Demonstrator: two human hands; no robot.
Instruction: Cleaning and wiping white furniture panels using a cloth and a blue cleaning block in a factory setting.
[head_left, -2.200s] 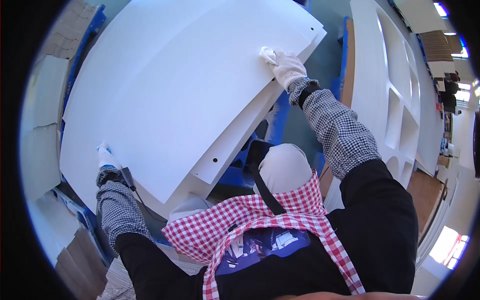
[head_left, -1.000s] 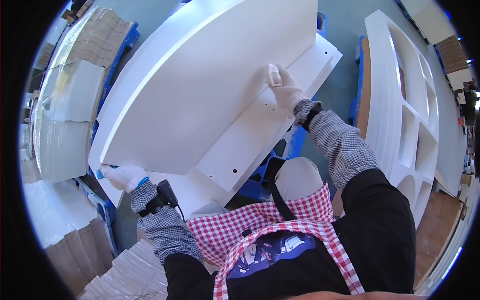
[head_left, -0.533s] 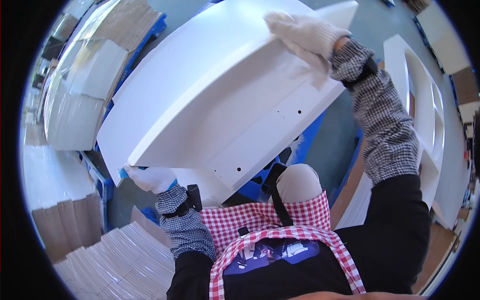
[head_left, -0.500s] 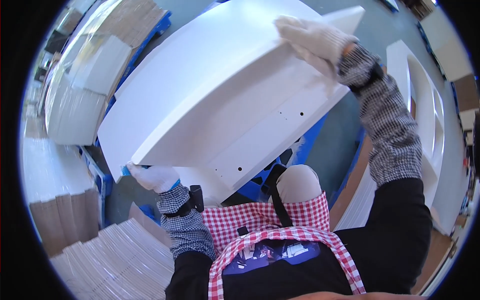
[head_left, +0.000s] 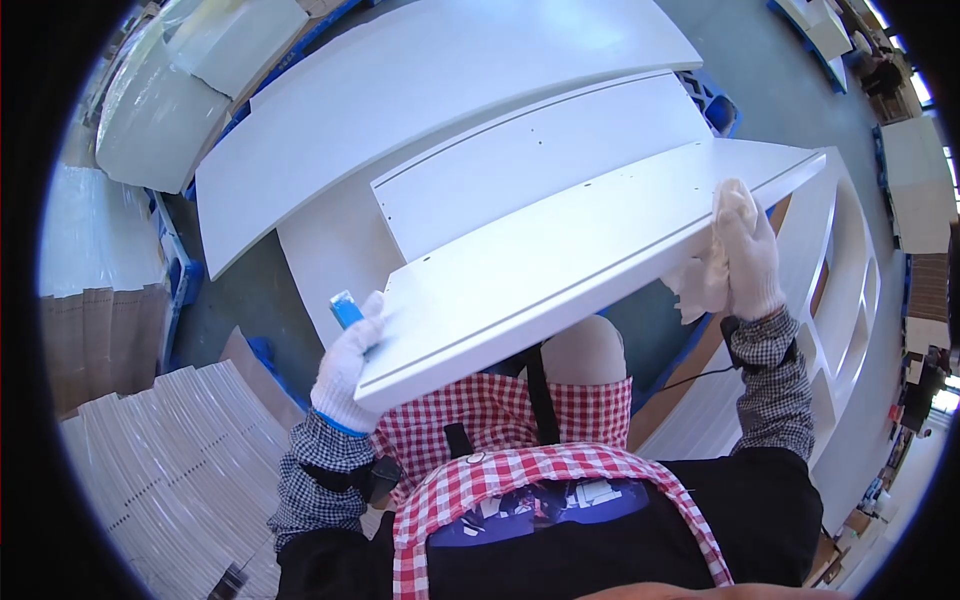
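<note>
A long white panel (head_left: 560, 255) with a groove along its near edge and small drilled holes is held slantwise in front of me. My left hand (head_left: 347, 363), in a white glove, grips its left end. A blue object with a pale top (head_left: 345, 309) stands between those fingers; its kind is unclear. At the right end my gloved right hand (head_left: 745, 250) is closed on the panel's near edge. A crumpled white cloth (head_left: 690, 288) hangs beneath that hand. Beyond lies a second grooved white panel (head_left: 530, 150), and past it a large curved white panel (head_left: 440, 75).
A blue pallet (head_left: 716, 105) shows under the panels. Stacked pale boards (head_left: 180, 470) fill the lower left, with wrapped stacks (head_left: 105, 235) farther back. On the right stands a white frame with curved openings (head_left: 845, 290). My knee (head_left: 585, 352) is just under the held panel.
The held panel has tipped over and come nearer, so its grooved, drilled face now shows. My right hand has moved down and toward me. The second grooved panel has come into sight.
</note>
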